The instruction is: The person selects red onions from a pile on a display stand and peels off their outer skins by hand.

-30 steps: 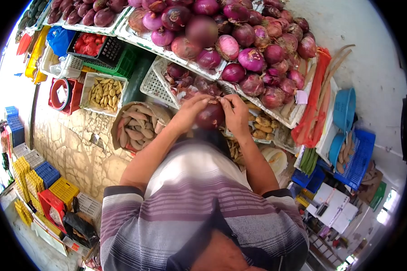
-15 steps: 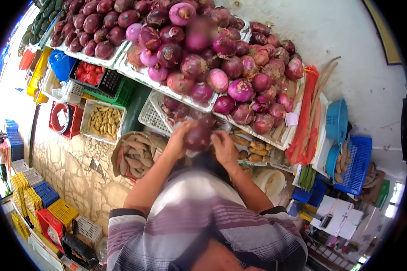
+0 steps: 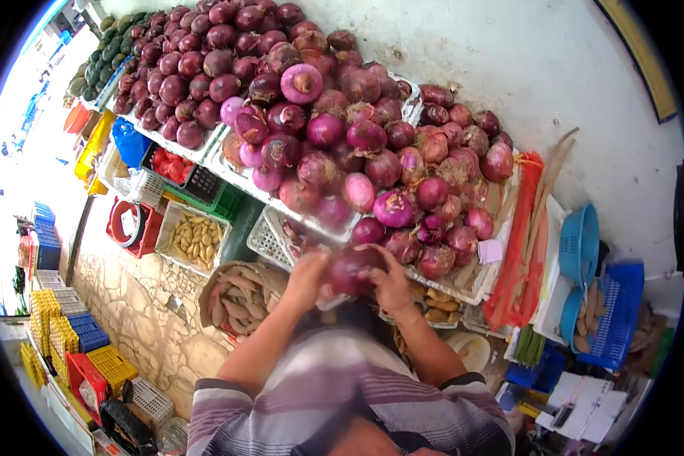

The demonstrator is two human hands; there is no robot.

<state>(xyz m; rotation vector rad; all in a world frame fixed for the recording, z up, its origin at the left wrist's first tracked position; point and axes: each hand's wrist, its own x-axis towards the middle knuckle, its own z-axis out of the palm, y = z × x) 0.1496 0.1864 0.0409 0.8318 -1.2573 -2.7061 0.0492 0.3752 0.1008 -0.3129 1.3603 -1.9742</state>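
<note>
A dark red onion point(image 3: 355, 270) is held between both hands in front of the chest, just below the front edge of the onion tray. My left hand point(image 3: 308, 280) closes on its left side. The fingers of my right hand point(image 3: 390, 280) wrap round its right side. Beyond them, a large heap of red onions point(image 3: 323, 131) fills white trays. Partly hidden behind my hands is a white crate point(image 3: 268, 242) with loose onion skins.
A sack of sweet potatoes point(image 3: 239, 300) and a crate of small yellow tubers point(image 3: 195, 237) stand at the left. At the right are red netting point(image 3: 518, 251), a blue basket point(image 3: 580, 245) and a white bucket point(image 3: 471, 349). A wall rises behind the heap.
The view has tilted up, showing more of the heap. My right hand has moved from beside the onion onto it; both hands now hold it.
</note>
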